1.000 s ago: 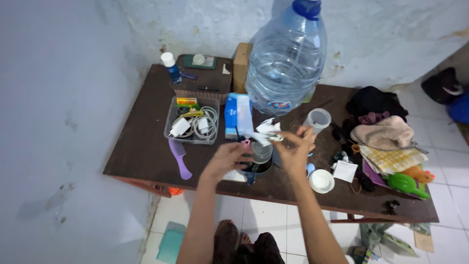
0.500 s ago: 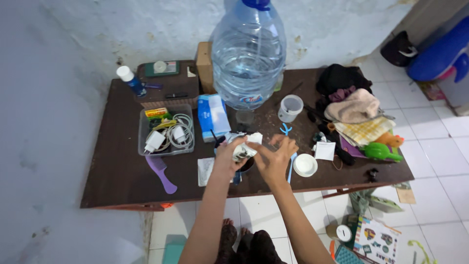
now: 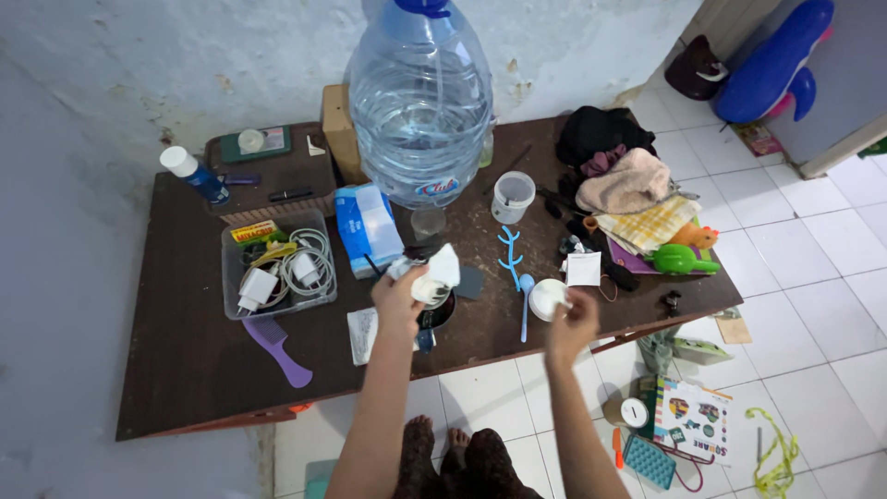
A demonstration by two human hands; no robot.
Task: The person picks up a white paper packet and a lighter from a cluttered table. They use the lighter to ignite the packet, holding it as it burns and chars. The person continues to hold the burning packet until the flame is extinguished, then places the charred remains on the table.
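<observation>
My left hand (image 3: 399, 298) is raised over the middle of the dark brown table (image 3: 194, 351) and grips a crumpled white tissue (image 3: 436, 273) wrapped around a small round object. Just below it sits a dark round cup (image 3: 438, 313). My right hand (image 3: 573, 322) is at the table's front edge, its fingers touching a small white round lid (image 3: 547, 298). A light blue spoon (image 3: 524, 300) and a blue branch-shaped piece (image 3: 509, 255) lie between the two hands.
A big clear water jug (image 3: 420, 106) stands at the back. Left are a clear tray of chargers and cables (image 3: 277, 266), a purple comb (image 3: 274, 340), a blue tissue pack (image 3: 368, 227). Folded cloths (image 3: 628, 189) and green toy (image 3: 682, 260) lie right. Clutter lies on the tiled floor (image 3: 813, 305).
The view shifted so the table slid left. My hands came apart: the left kept the tissue bundle and lifted it, the right dropped to the white lid at the front edge.
</observation>
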